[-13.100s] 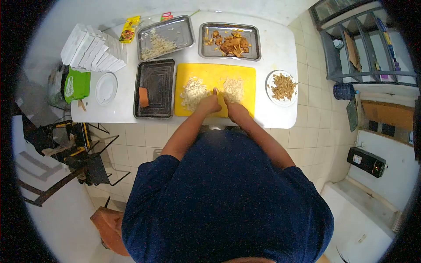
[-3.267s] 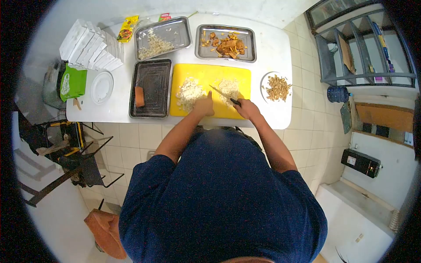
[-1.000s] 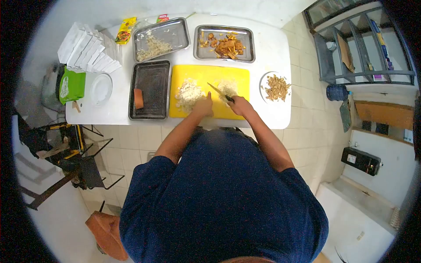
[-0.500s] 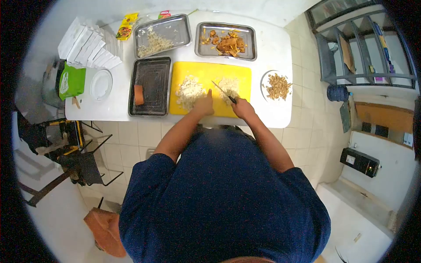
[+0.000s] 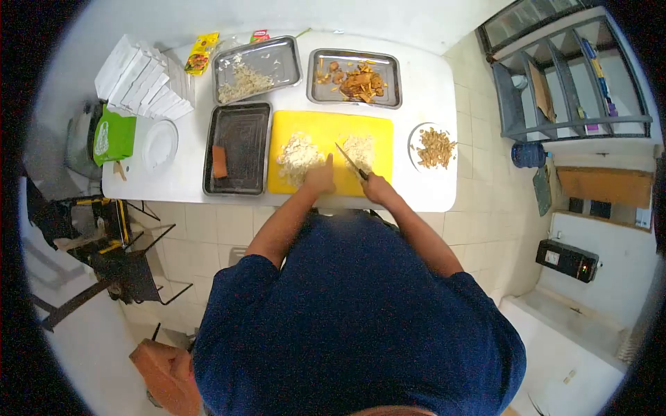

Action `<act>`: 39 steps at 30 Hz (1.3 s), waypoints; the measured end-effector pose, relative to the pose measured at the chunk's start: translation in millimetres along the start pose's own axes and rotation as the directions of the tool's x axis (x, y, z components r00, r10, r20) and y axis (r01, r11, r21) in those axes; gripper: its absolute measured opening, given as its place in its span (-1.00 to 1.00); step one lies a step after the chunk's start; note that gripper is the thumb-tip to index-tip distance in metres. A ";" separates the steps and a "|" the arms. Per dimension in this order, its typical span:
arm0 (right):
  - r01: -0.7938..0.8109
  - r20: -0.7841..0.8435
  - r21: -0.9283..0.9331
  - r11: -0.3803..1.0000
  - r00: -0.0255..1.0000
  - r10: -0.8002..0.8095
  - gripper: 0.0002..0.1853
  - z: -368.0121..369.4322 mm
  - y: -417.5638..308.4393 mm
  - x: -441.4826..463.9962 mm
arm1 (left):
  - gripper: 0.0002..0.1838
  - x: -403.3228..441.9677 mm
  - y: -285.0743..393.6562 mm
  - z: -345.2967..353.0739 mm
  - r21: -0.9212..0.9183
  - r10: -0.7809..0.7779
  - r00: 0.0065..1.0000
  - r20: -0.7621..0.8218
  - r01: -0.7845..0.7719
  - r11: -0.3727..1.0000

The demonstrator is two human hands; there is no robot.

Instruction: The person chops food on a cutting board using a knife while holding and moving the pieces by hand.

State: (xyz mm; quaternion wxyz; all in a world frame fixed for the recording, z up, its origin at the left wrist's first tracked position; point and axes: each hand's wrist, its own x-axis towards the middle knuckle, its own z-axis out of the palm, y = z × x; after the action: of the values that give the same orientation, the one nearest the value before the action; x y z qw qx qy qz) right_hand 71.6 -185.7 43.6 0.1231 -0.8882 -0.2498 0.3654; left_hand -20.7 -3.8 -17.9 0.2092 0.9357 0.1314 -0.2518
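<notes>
On the yellow cutting board [image 5: 333,125] lie two heaps of finely chopped whitish food. My left hand [image 5: 320,180] is at the lower right edge of the larger chopped heap [image 5: 300,154], with one digit stretched out and the rest partly hidden; it looks open and holds nothing visible. Gripped by its black handle, a knife [image 5: 349,157] is in my right hand [image 5: 377,188], which is closed. The blade slants up and left, along the left side of the smaller chopped heap [image 5: 361,147].
Left of the board is a dark tray [image 5: 239,149] with an orange-brown block [image 5: 219,161]. Behind stand a tray of pale shreds [image 5: 260,52] and a tray of browned pieces [image 5: 319,59]. A plate of brown pieces [image 5: 436,148] sits right; stacked white boxes [image 5: 142,80] stand far left.
The whole view has shifted, so the table appears slightly lower. The knife stays in my right hand, and my left hand remains beside the larger heap.
</notes>
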 end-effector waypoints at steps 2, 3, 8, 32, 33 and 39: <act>-0.045 0.036 0.053 0.998 0.998 0.043 -0.44 17.2 -3.4 -7.7 | 0.14 -12.3 10.8 -21.6 -0.037 -0.053 0.994 0.092 0.056 0.998; -0.040 0.020 0.057 0.998 0.999 0.039 -0.45 25.3 -4.6 -7.8 | 0.14 -13.1 9.6 -19.3 -0.038 -0.054 0.994 0.094 0.058 0.998; -0.010 0.083 0.068 0.998 0.997 0.005 -0.52 12.2 -7.7 -0.6 | 0.12 -3.5 9.1 -16.2 -0.008 -0.068 0.989 0.134 0.069 0.998; -0.084 0.079 0.210 0.974 0.994 0.069 -0.55 -10.6 -43.6 -9.1 | 0.11 -5.2 0.3 -25.8 0.013 0.071 0.988 0.139 -0.073 0.997; -0.091 0.071 0.188 0.978 0.994 0.079 -0.55 -6.8 -43.6 -7.5 | 0.12 -4.8 -0.7 -26.0 0.009 0.077 0.989 0.128 -0.079 0.997; -0.049 -0.070 0.090 0.995 0.996 0.056 -0.54 58.1 -22.2 -3.8 | 0.13 -2.9 -2.7 -22.1 0.045 0.074 0.988 0.136 -0.081 0.996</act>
State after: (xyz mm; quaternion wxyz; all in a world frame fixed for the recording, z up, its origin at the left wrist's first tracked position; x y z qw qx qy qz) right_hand 20.1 -166.9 13.9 0.1613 -0.9008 -0.2054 0.3468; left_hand -14.8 8.2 0.1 0.2036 0.9261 0.0743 -0.3089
